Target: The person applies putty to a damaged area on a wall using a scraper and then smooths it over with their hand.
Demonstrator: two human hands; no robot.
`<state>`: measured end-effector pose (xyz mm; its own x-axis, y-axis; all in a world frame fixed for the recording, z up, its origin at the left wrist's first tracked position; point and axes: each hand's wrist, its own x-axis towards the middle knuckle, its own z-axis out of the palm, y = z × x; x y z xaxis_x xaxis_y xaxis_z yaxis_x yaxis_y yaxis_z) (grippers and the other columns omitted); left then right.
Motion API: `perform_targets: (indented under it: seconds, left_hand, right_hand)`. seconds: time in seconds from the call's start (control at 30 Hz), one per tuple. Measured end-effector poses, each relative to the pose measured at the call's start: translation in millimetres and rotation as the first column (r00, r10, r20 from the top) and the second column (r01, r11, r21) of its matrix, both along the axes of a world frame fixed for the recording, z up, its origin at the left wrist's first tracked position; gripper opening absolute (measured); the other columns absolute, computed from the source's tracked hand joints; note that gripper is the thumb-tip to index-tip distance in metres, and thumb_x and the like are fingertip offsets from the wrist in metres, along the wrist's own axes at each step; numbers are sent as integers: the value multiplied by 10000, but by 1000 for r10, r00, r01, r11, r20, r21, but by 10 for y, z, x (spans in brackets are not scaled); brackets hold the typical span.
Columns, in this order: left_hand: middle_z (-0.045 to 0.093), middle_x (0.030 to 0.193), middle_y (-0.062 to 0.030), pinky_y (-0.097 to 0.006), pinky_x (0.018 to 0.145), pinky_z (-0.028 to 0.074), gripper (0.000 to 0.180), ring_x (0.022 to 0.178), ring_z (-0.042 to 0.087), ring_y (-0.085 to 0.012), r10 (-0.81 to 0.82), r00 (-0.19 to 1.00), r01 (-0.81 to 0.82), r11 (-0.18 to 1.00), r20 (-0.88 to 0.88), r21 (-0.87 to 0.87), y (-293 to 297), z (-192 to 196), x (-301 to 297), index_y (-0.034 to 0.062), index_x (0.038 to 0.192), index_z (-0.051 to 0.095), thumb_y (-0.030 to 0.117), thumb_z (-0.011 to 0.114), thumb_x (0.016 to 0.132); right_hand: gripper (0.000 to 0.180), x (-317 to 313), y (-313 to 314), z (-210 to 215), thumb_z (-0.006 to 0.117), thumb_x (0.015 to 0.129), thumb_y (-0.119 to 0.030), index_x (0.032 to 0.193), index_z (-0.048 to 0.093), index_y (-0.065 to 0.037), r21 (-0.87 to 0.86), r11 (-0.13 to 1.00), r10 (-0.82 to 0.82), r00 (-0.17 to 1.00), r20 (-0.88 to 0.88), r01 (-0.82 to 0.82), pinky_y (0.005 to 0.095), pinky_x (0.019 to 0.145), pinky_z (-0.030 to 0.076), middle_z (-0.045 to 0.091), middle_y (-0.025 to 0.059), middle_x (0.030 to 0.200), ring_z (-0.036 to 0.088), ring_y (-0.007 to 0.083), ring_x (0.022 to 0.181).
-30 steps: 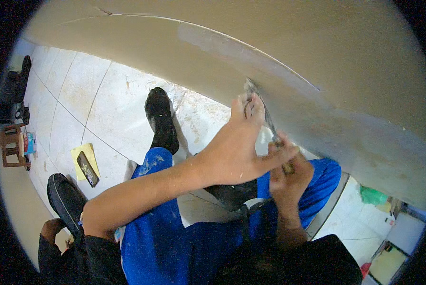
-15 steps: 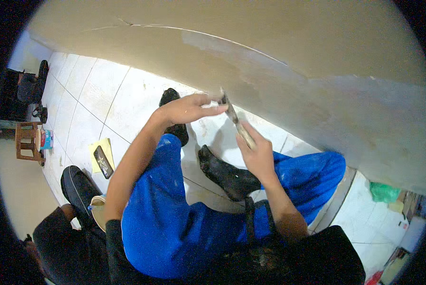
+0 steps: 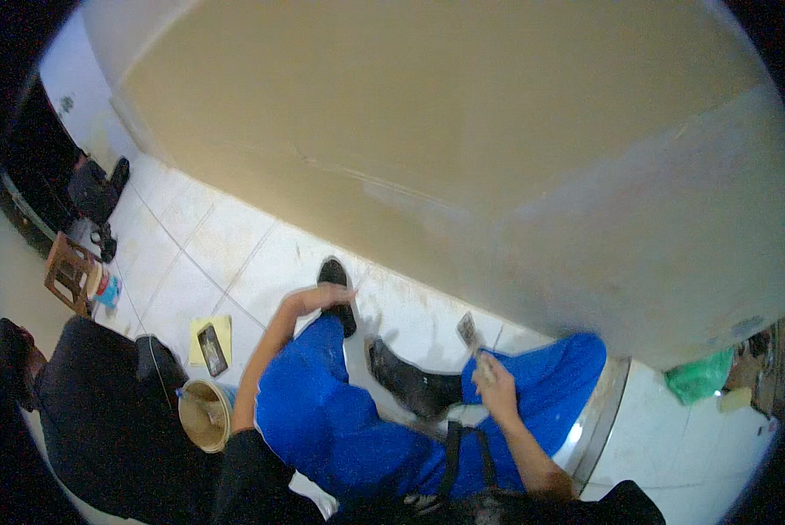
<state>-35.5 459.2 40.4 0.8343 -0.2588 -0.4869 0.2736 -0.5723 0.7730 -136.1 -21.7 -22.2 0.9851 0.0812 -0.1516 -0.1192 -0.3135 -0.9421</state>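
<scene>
right hand fisted round putty knife, blade up — left hand open, resting on knee.

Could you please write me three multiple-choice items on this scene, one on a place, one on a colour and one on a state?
1. Where does the bucket stand?
A. on the floor by the person's left side
B. on the wooden stool
C. against the wall

2. What colour are the trousers?
A. grey
B. blue
C. green

3. What is the right hand doing?
A. resting open on the floor
B. pressing flat on the wall
C. holding a putty knife

Answers:
1 A, it sits on the tiles left of the left arm.
2 B, both legs are bright blue.
3 C, the fingers close on the handle, blade up.
</scene>
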Motion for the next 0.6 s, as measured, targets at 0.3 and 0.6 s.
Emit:
perform_targets:
  seconds: [0.3,0.6]
  left_hand:
    - [642,1328,-111,-376,1100,384,486,1246,555,-246,548,688,-444,836,475,-322,-1595,1329,-1257,9,1285,642,408,536,1029]
    - [594,1386,-128,-404,1124,360,533,1300,515,-278,903,412,-677,392,121,-622,-1329,873,-1451,14,1345,593,436,511,1030]
  right_hand:
    - [478,-338,312,159,709,943,-165,1377,580,-12,107,986,114,981,157,-132,314,877,540,702,110,1182,667,168,1013]
    - [513,-736,601,1245,632,1014,-210,1492,479,-106,507,824,378,912,-159,-254,225,733,496,642,38,1237,600,69,919]
